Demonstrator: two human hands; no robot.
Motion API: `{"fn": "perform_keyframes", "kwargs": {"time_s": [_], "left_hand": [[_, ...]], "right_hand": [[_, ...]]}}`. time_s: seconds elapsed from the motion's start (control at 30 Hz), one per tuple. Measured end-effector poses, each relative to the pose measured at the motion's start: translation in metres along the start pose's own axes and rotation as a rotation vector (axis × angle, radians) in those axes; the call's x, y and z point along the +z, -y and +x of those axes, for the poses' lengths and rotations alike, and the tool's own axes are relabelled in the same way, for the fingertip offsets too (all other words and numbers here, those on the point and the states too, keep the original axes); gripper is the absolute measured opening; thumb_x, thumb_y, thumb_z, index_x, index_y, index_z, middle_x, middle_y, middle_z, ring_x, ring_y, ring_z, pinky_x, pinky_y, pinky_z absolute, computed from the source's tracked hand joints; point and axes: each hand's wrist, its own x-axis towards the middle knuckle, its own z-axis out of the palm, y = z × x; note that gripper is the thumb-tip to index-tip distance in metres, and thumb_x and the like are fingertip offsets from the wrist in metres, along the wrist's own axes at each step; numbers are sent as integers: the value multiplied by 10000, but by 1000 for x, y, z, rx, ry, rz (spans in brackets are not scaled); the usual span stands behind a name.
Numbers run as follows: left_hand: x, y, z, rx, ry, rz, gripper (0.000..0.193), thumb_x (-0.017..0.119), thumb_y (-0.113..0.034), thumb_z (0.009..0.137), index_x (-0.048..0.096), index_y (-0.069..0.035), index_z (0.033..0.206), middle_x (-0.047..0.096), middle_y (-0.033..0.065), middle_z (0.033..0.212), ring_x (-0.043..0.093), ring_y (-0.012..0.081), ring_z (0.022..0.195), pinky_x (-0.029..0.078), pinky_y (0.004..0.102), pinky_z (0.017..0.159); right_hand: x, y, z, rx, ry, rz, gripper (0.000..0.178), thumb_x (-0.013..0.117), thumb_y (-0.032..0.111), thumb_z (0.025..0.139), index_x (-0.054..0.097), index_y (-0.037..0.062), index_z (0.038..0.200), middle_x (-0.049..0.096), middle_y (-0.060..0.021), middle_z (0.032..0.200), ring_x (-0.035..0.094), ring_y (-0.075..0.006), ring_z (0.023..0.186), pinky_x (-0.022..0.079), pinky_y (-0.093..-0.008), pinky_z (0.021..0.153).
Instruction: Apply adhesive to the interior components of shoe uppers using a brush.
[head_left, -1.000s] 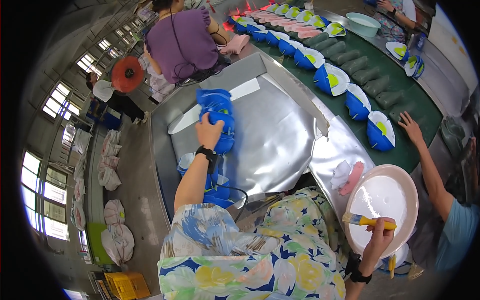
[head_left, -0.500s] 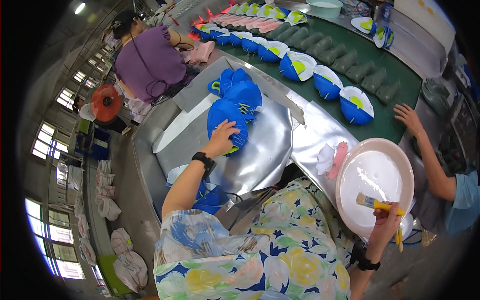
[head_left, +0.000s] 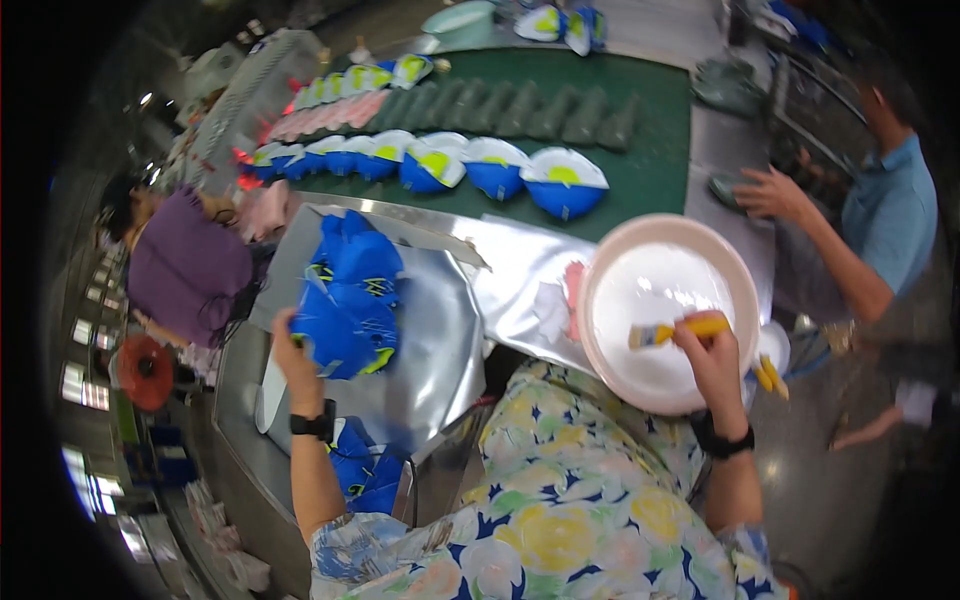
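My right hand (head_left: 715, 362) is closed around the yellow handle of a paintbrush (head_left: 655, 336). Its bristles are over a pale pink basin (head_left: 742, 275) holding white liquid. At the left edge of a pile of blue shoe uppers (head_left: 345, 325), my left hand (head_left: 292, 365) touches or nearly touches the closest one. Blur and the upper's edge obscure its fingertips, so its grip is unclear. The uppers have yellow-green lacing and lining, and lie on a grey metal tray (head_left: 435, 300). More blue pieces (head_left: 365, 470) lie near my left forearm.
Blue-and-white uppers (head_left: 566, 190) line a green work surface (head_left: 655, 175), before a row of dark shoe lasts (head_left: 520, 110). White and pink pieces (head_left: 552, 310) lie beside the basin. A person in blue (head_left: 885, 215) works at right, another in purple (head_left: 190, 265) at left.
The view has swung to the right. My left hand has moved from on top of the blue upper to its left edge. My right hand still holds the brush over the basin.
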Motion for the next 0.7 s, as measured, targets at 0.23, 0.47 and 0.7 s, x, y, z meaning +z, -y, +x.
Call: {"fn": "perform_keyframes", "kwargs": {"time_s": [0.23,0.47,0.7], "left_hand": [[5,17,52,435,408,47,603,720,-307,859,505,-66,1367,651,118,1223,646,256,1079,509,377,914],[136,-114,39,-136,765,-955,614,712,-330,868,495,-70,1380,650,118,1227,645,263,1082,522,386,913],[180,-162,56,-290,1036,-1351,581,683,-314,895,495,-68,1386,642,118,1242,642,260,1098,536,414,945]], "right_hand": [[32,19,29,-233,153,-265,232,713,141,886,608,-4,1034,671,-151,921,683,-249,816,552,-339,742],[22,-1,25,-421,399,-697,200,710,118,849,611,22,995,663,-161,917,660,-315,797,523,-385,724],[-40,47,27,-286,123,-415,215,719,140,849,620,4,982,656,-133,801,640,-220,714,507,-317,670]]}}
